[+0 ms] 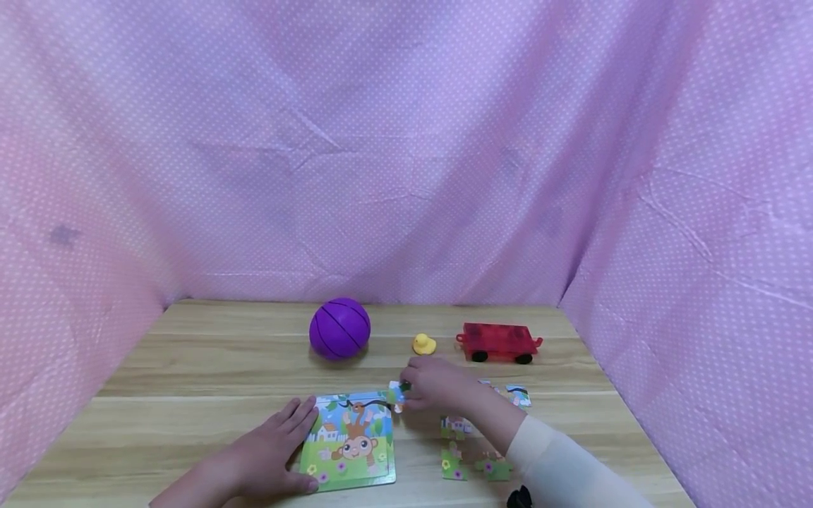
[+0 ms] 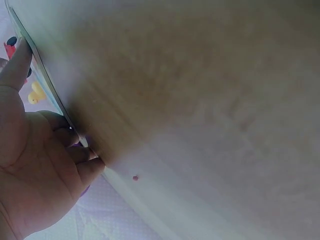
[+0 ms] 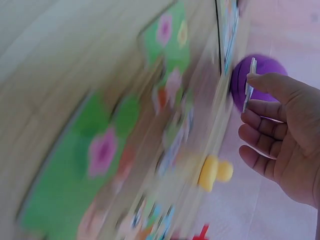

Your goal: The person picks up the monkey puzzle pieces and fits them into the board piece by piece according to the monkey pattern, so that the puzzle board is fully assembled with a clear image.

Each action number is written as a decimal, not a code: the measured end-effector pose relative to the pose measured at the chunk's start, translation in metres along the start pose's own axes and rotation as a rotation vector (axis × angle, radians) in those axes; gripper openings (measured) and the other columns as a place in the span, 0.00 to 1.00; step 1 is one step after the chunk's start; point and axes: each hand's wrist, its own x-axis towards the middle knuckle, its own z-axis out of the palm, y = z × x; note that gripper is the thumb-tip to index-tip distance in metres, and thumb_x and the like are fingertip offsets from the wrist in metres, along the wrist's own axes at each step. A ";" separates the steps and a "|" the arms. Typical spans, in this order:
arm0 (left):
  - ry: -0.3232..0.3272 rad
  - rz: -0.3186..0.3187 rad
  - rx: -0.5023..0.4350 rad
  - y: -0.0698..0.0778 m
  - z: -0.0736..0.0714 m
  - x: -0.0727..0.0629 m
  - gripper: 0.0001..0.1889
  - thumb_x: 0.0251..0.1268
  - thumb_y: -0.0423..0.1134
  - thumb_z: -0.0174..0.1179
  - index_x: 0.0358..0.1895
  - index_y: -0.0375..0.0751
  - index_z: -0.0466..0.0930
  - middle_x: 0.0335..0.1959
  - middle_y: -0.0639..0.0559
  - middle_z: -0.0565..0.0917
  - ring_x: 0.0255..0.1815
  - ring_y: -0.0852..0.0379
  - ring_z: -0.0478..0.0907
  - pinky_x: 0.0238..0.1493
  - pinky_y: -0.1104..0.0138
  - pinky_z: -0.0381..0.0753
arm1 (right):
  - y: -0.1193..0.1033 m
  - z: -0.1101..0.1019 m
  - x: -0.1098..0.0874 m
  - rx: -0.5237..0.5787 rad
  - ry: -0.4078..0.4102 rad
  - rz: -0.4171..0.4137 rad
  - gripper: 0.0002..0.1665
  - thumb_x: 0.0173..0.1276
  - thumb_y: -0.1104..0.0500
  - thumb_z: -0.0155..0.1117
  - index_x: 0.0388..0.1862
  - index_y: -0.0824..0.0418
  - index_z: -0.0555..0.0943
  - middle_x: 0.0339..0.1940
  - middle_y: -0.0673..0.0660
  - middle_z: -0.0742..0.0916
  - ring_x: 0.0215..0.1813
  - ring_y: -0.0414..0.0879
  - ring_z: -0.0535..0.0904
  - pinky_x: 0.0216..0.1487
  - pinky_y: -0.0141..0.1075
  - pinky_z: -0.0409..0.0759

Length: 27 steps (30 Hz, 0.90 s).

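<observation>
Fingers [image 3: 260,125] of the right hand [image 1: 438,386] pinch a small puzzle piece [image 1: 397,395], held at the upper right corner of the puzzle board [image 1: 351,441]; in the right wrist view the piece [image 3: 248,92] shows edge-on, thin and pale, between thumb and forefinger, the other fingers loosely curled beneath. Left hand [image 1: 269,448] lies flat on the table [image 1: 190,381], fingers straight and spread, pressing against the left edge of the board; the left wrist view shows the fingertips [image 2: 75,145] against the board's rim. Board sits near the front edge of the table, between the two hands, its picture a cartoon monkey with house and flowers, mostly filled in. Loose puzzle pieces [image 1: 473,451] lie scattered to the right of the board, under and beside the right forearm, cream sleeve [image 1: 565,466] over it. Farther back on the table: purple ball [image 1: 339,329] to the left, small yellow duck [image 1: 424,344] just behind the right hand, red toy wagon [image 1: 498,342] to the right. Pink dotted cloth [image 1: 406,155] hangs behind and on both sides. Right wrist view much blurred.
</observation>
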 end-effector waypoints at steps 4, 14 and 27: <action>-0.017 -0.004 0.001 0.000 0.000 0.001 0.61 0.47 0.81 0.51 0.78 0.41 0.49 0.81 0.45 0.44 0.80 0.35 0.42 0.73 0.38 0.53 | -0.021 0.003 0.015 -0.003 -0.039 -0.041 0.21 0.65 0.38 0.65 0.51 0.48 0.82 0.43 0.43 0.82 0.46 0.36 0.76 0.50 0.31 0.79; -0.019 0.002 0.014 0.003 -0.003 -0.001 0.60 0.49 0.80 0.52 0.78 0.41 0.50 0.81 0.44 0.45 0.80 0.36 0.42 0.73 0.39 0.53 | -0.063 0.006 0.036 -0.103 -0.070 -0.132 0.18 0.65 0.37 0.65 0.45 0.44 0.83 0.35 0.40 0.80 0.39 0.34 0.73 0.43 0.29 0.76; -0.018 0.030 -0.001 0.002 -0.004 -0.002 0.61 0.50 0.78 0.54 0.78 0.37 0.49 0.81 0.41 0.46 0.79 0.34 0.42 0.73 0.38 0.53 | -0.074 0.013 0.051 -0.124 -0.084 -0.084 0.18 0.66 0.37 0.63 0.50 0.42 0.83 0.42 0.41 0.82 0.45 0.36 0.75 0.51 0.33 0.79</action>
